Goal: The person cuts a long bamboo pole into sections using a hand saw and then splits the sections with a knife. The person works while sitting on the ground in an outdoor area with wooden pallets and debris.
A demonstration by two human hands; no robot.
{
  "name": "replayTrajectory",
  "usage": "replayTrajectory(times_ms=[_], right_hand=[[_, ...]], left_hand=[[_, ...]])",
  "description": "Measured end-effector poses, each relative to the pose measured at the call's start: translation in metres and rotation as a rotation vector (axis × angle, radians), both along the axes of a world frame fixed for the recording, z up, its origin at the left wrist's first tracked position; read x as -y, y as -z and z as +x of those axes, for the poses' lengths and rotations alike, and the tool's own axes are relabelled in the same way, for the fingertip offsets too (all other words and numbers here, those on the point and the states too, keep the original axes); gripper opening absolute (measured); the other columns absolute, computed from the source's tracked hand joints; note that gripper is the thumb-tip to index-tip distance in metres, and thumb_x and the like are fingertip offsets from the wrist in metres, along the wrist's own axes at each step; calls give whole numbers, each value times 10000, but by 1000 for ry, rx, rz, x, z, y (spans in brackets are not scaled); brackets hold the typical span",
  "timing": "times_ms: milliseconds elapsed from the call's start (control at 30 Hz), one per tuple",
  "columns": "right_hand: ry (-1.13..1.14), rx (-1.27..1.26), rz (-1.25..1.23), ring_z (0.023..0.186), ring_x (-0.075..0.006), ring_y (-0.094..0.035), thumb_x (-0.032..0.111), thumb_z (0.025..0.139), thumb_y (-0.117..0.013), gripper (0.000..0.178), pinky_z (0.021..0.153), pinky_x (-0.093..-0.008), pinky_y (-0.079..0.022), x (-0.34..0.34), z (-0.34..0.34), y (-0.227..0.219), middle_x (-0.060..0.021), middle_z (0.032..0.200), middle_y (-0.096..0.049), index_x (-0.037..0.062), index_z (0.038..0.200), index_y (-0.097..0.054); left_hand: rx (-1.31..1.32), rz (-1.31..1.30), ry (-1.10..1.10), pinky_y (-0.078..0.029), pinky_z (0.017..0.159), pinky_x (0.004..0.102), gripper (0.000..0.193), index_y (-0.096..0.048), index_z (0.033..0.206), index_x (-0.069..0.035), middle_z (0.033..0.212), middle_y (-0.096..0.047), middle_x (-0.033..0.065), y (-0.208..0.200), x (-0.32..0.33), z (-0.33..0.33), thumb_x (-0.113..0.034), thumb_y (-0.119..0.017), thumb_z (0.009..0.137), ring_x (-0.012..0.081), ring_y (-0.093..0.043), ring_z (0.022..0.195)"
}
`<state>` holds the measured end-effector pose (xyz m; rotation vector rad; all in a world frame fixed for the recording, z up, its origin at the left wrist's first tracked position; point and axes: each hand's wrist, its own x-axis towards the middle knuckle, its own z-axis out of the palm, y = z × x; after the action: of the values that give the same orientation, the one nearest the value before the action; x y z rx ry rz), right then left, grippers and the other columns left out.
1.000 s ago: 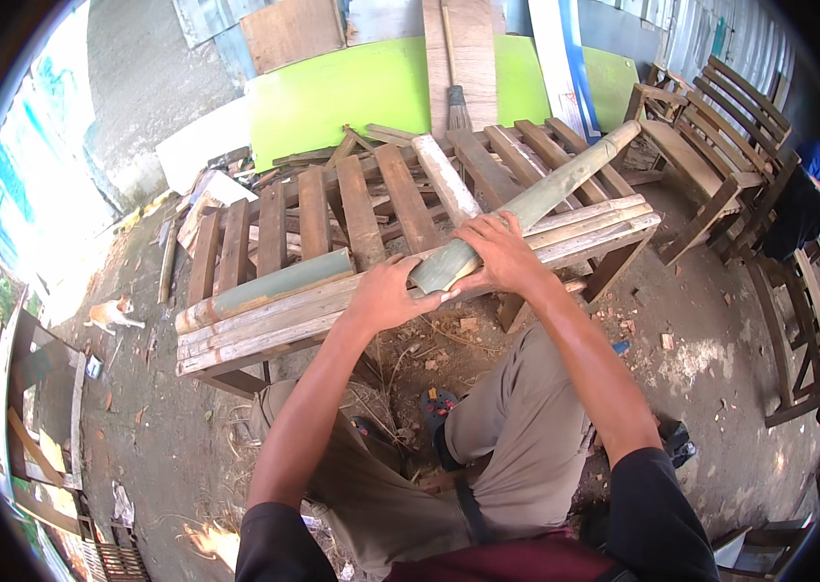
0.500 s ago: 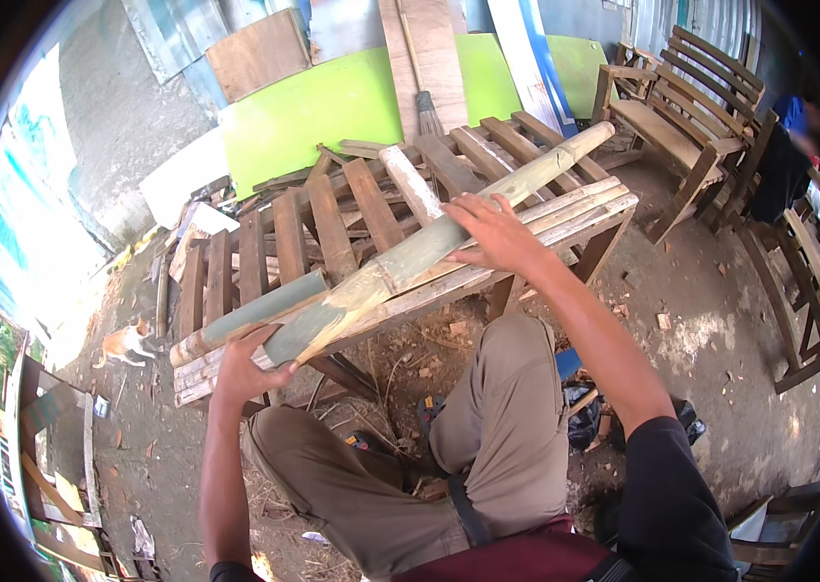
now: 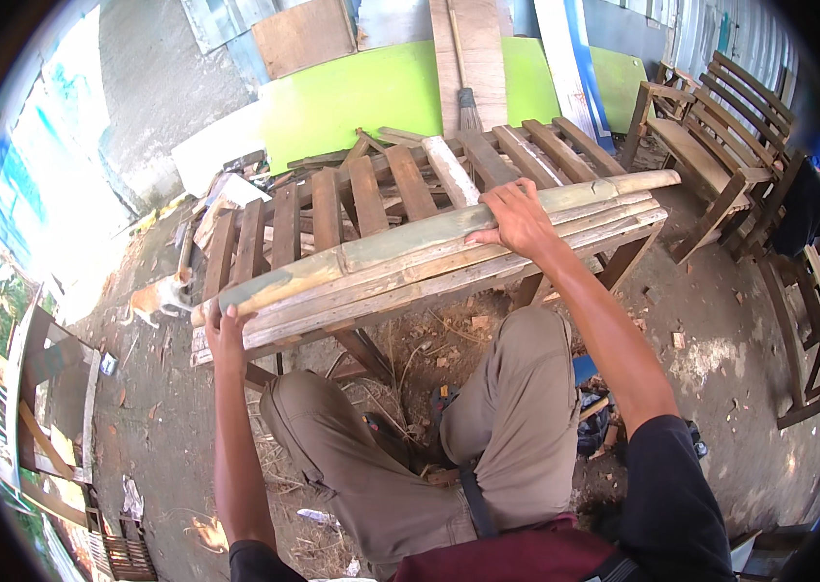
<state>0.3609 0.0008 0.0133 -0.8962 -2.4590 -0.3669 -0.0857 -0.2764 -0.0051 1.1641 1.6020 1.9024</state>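
Observation:
A long greenish-tan split bamboo piece [image 3: 400, 236] lies along the front edge of a slatted wooden bench [image 3: 368, 199]. My left hand [image 3: 226, 335] is closed round its left end, thumb up against the near side. Farther right, my right hand [image 3: 517, 215] grips it from above, fingers over the far side and thumb on the near side. Other pale strips [image 3: 429, 276] run beneath and in front of it, nearly parallel to it. Part of my left hand's fingers is hidden behind the bamboo end.
An orange and white cat [image 3: 160, 299] stands on the dirt floor left of the bench. A wooden armchair bench [image 3: 687, 145] stands at the far right. A broom [image 3: 467, 102] leans on boards behind a green panel [image 3: 361, 97]. Black bags [image 3: 596, 432] lie by my right knee.
The bamboo has swung from a diagonal to lie along the bench's front edge, its left end moving away from me and its right end nearer. Both hands kept hold. The view has shifted slightly.

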Motion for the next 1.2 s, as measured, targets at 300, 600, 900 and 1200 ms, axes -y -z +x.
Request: replayTrajectory(times_ms=[300,600,900,1200], right_hand=[[68,-79,58,1228,-272,-514,683,788,-657,839,1105,-488,-285,44,-12,11,-136,1268,-596,5,1276,-572],[-40,-169,-73,1263,-276,-515,560,887,-671,670,1100,-482,-298,40,-12,14,-145,1286,-598,34,1294,-594],[48,-93,-88,1255,-264,-533,510,836,-740,635,1093,-487,-302,19,6,26,-108,1297,-617,80,1285,-612],[62,-763,-59,953,-333,-673,183,901,-732,227,822,-411,-514,79,35,48,-161,1025,-701,12,1047,-698]], left_hand=[[476,102,-206,-494,999,465,489,-519,1363,-38,1290,-524,116,-18,-14,22,-342,-555,981,253,-547,1202],[901,-22,-190,-446,1015,445,407,-493,1317,-126,1281,-536,91,-25,-29,20,-326,-622,987,227,-555,1157],[377,-56,-424,-410,1055,434,523,-489,1391,-20,1365,-525,139,-12,-54,16,-255,-646,950,258,-511,1248],[96,-53,-68,-436,1005,358,343,-615,1245,-28,1232,-633,129,-30,-54,149,-227,-631,965,201,-578,1164]])
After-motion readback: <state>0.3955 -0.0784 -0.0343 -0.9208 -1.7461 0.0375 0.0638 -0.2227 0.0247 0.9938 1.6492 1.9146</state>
